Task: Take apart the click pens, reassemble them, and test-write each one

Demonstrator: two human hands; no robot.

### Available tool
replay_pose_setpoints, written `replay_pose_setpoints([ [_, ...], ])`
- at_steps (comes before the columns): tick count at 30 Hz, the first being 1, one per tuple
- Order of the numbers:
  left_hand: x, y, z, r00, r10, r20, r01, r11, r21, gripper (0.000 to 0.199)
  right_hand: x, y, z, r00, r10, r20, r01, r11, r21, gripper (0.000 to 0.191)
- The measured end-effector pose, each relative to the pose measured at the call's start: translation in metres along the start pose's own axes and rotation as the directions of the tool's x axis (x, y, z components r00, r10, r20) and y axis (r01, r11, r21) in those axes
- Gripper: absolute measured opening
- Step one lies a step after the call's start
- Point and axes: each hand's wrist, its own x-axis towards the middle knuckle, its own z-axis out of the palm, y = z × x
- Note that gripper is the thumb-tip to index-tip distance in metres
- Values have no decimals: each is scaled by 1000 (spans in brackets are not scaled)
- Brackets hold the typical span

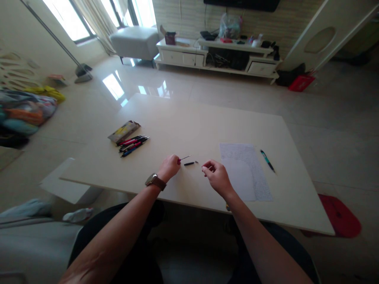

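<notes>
My left hand [169,167], with a watch on its wrist, is closed around a pink pen part [179,161] from which a thin dark refill [186,157] points right. Just right of it, a black pen barrel [189,163] and a small dark tip piece [196,162] lie on the white table [189,130]. My right hand [215,173] is held beside these pieces, thumb and fingertips pinched together; whatever is between them is too small to make out. Under and beside my right hand lies a sheet of handwritten paper [242,177].
Several pens [132,146] lie in a pile by an open box [124,131] at the table's left. A teal and black pen [267,161] lies right of the paper. A red stool [340,217] stands past the table's right corner.
</notes>
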Motion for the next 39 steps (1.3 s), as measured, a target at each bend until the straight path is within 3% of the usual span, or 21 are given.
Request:
replay_pose_setpoints([
  [6, 2, -3, 4, 998, 62, 18, -60, 995, -83, 15, -1, -1, -1, 1000, -7, 3, 7, 1000, -3, 14],
  [10, -1, 12, 1, 989, 145, 27, -134, 961, -240, 8, 0, -2, -2, 1000, 1, 1, -1, 1000, -21, 13],
  [12, -5, 24, -2, 967, 249, 62, -194, 868, -457, 12, 1, 0, -1, 1000, 6, -4, -6, 1000, -13, 13],
  [14, -10, 35, -5, 926, 367, 85, -217, 706, -674, 20, 2, 3, 1, 1000, 10, -4, -10, 1000, 26, 18],
  [16, -16, 43, -7, 893, 440, 96, -209, 594, -777, 26, 4, 7, 3, 1000, 14, 15, -15, 997, 81, 24],
  [18, -20, 47, -8, 877, 468, 107, -202, 561, -803, 28, 5, 10, 5, 999, 18, 46, -24, 993, 115, 24],
  [26, -24, 42, -6, 835, 538, 116, -237, 542, -806, 26, 5, 10, 11, 997, 2, 73, -9, 995, 100, 19],
  [31, -27, 45, -8, 841, 527, 124, -221, 542, -811, 27, 5, 12, 15, 997, 36, 62, -46, 985, 168, 17],
  [33, -29, 48, -13, 851, 508, 135, -199, 548, -812, 29, 7, 12, 12, 1000, 21, 5, -22, 982, 189, 16],
  [36, -32, 51, -21, 863, 481, 156, -193, 598, -778, 29, 11, 9, 2, 982, 5, -191, 42, 969, 243, 17],
  [39, -32, 50, -24, 842, 504, 192, -213, 638, -740, 29, 15, 6, -8, 950, 16, -312, 93, 939, 332, 21],
])
